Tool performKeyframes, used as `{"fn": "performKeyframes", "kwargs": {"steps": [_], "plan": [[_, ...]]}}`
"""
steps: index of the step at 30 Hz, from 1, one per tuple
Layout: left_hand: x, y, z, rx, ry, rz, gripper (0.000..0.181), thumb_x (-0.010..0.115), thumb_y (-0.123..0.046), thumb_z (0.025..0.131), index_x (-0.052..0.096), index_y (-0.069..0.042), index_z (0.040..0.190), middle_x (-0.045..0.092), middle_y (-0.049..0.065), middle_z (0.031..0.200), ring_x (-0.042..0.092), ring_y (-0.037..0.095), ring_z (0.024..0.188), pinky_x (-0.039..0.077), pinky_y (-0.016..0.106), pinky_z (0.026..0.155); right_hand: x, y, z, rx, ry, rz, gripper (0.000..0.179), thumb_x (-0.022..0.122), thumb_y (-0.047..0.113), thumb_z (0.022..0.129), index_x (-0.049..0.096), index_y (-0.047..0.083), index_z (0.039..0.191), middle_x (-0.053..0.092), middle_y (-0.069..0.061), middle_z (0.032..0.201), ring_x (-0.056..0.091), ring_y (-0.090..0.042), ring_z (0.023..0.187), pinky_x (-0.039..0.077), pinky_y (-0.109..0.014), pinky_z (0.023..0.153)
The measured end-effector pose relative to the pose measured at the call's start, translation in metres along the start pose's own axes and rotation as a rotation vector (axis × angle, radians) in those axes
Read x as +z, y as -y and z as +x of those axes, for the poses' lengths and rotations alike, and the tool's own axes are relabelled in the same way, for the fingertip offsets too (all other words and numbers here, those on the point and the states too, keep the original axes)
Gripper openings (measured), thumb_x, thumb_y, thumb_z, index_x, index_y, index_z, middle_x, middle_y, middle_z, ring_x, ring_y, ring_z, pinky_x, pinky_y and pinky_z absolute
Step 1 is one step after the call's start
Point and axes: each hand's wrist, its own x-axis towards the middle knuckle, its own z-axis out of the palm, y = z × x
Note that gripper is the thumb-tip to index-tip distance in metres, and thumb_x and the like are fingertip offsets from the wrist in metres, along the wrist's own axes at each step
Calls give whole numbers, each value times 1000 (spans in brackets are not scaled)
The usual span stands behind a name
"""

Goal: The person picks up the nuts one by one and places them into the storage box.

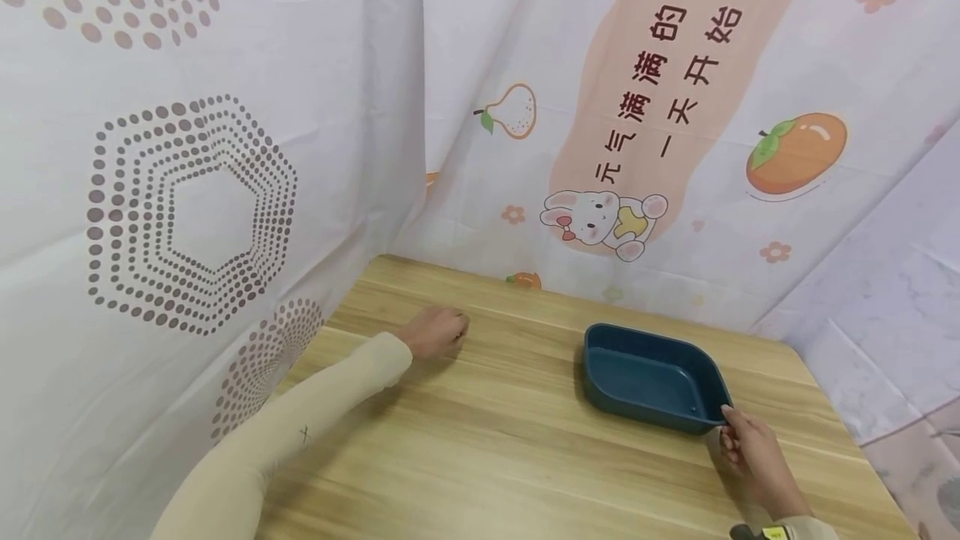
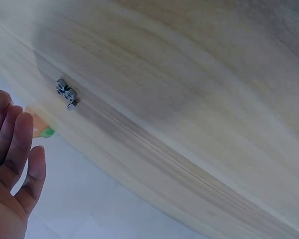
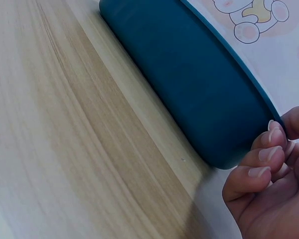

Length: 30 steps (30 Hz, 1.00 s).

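Observation:
A dark teal, rounded rectangular plastic box point(image 1: 648, 419) stands on the wooden table at right in the head view, its inside bare. My right hand point(image 1: 757, 457) pinches its near right corner at the rim; in the right wrist view the thumb is at the rim and the other fingers curl below it. On the left side of the table is my left hand point(image 1: 435, 332), fingers bent loosely and thumb tip close to the index tip. Beside those fingers, a little cluster of grey metal pieces like hex nuts point(image 2: 67, 93) shows in the left wrist view, apart from the hand.
The wood-grain table point(image 1: 480, 440) is bounded by a white dotted curtain point(image 1: 217, 223) on the left and a printed curtain point(image 1: 480, 215) with fruit and a rabbit behind. Another pale cloth point(image 1: 885, 315) hangs at the right edge.

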Motion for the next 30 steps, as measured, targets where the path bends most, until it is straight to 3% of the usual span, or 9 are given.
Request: {"fn": "performKeyframes", "kwargs": {"steps": [22, 30], "plan": [[-4, -17, 14, 64, -7, -8, 11, 65, -7, 99, 70, -10, 90, 67, -2, 84, 60, 6, 70, 52, 18, 68, 1, 2, -2, 6, 4, 1, 45, 41, 38, 112, 51, 13, 76, 48, 6, 65, 42, -7, 52, 35, -23, 48], [-4, -21, 20, 74, -17, 15, 15, 63, -7, 99, 67, -12, 85, 62, -4, 79, 52, 4, 65, 48, 17, 62, 1, 2, -3, -3, 12, 10, 44, 41, 37, 112, 51, 13, 76, 48, 5, 65, 42, -7, 52, 34, -24, 48]]}}
